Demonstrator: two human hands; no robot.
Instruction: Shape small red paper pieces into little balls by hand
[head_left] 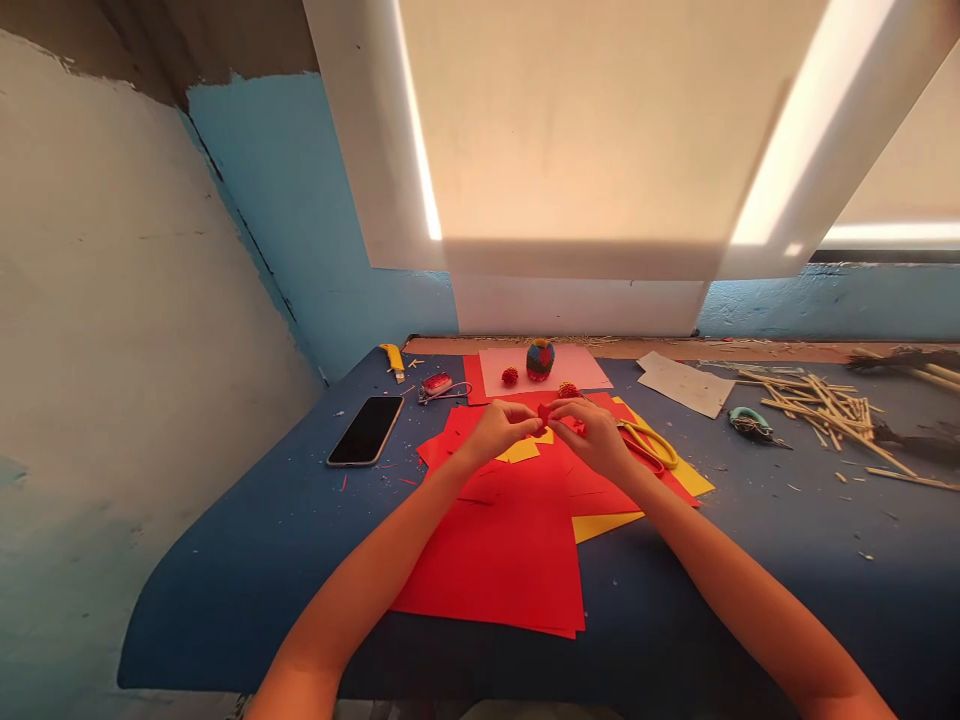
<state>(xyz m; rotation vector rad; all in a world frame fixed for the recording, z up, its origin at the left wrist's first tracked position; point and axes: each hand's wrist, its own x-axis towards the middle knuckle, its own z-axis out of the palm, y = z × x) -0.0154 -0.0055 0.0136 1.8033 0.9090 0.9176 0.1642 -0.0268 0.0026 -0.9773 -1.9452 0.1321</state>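
Between the fingertips of both hands is a small piece of red paper [543,413]. My left hand [504,428] pinches it from the left, and my right hand [587,428] pinches it from the right. Below them several red paper sheets [502,560] lie overlapped, with yellow paper [600,527] showing underneath and small yellow pieces [521,452] on top. Scissors with yellow and red handles [660,445] lie beside my right wrist, their blades hidden. Just beyond the fingers sits a red and yellow ball [568,390]; a second such ball [510,376] is near a small multicoloured pot [540,360].
A phone [366,432], a yellow utility knife [393,362] and a red item with a wire loop [437,384] lie left. To the right are a white paper piece [686,384], teal-handled pliers [750,424] and scattered thin sticks [825,405]. A wall stands behind the blue table [255,580].
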